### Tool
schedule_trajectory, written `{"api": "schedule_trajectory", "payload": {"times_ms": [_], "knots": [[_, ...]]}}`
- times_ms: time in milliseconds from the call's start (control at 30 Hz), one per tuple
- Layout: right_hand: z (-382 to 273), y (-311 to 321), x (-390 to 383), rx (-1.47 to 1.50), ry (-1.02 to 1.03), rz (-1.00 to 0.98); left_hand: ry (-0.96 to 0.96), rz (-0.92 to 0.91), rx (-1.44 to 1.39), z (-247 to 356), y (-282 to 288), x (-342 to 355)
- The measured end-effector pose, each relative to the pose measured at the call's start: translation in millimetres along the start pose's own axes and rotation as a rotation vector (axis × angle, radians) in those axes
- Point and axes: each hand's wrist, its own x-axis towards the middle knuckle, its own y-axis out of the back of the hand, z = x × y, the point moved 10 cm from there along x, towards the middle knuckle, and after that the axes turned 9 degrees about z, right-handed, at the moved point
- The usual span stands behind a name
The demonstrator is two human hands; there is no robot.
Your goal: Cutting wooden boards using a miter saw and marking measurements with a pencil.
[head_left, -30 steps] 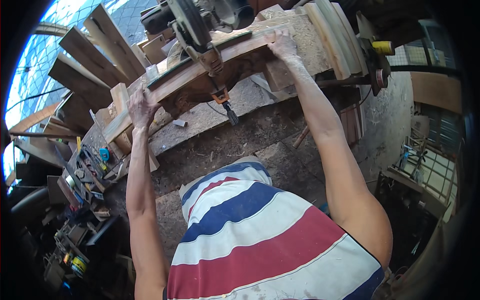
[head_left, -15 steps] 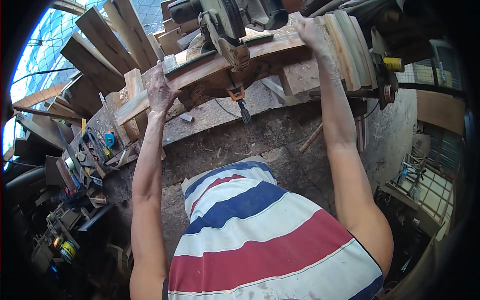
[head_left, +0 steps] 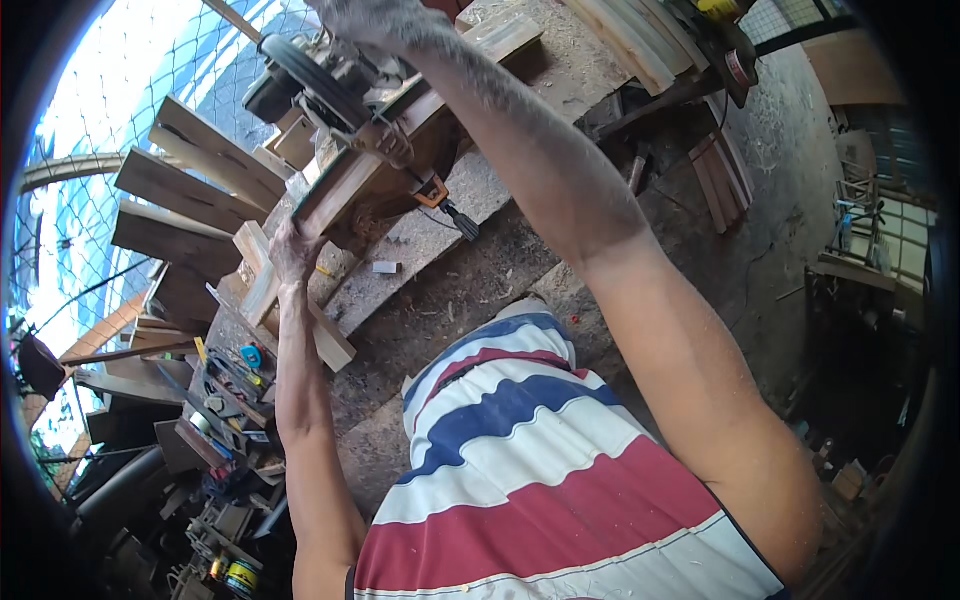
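A miter saw (head_left: 325,85) stands at the top with a long wooden board (head_left: 350,190) lying along its fence. My left hand (head_left: 297,252) presses on the left end of the board, fingers over its edge. My right hand (head_left: 380,22) is up at the saw's top, closed around what appears to be its handle; the handle is mostly hidden, and the picture's edge cuts off part of the hand. Near the saw's front sticks out an orange and black clamp handle (head_left: 440,200). Right of the saw, the wood (head_left: 505,38) shows again beyond my right forearm.
Several upright boards (head_left: 200,190) lean by a wire mesh at left. A small wood offcut (head_left: 386,267) lies on the bench's front part. Hand tools and a blue tape measure (head_left: 251,356) lie at lower left. Curved wood strips (head_left: 625,40) are stacked at upper right.
My right hand has left the right part of the board and moved left to the top of the saw. My left hand stays on the board. The whole view has turned and shifted.
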Motion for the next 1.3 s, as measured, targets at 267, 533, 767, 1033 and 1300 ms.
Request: {"api": "schedule_trajectory", "payload": {"times_ms": [267,533,767,1033,1300], "knots": [[35,29,-76,0.132,-0.205,0.022,0.023,-0.015,0.047,4,-7,1],[42,29,-95,0.26,-0.204,0.013,0.112,-0.098,0.054,1,-12,-2],[52,42,-122,0.322,-0.173,0.093,0.078,-0.055,0.039,-10,-17,-4],[55,34,-124,0.274,-0.204,0.029,0.106,-0.055,0.092,-33,-27,-3],[55,36,-125,0.287,-0.173,0.102,0.099,-0.076,-0.103,-24,-24,-4]]}}
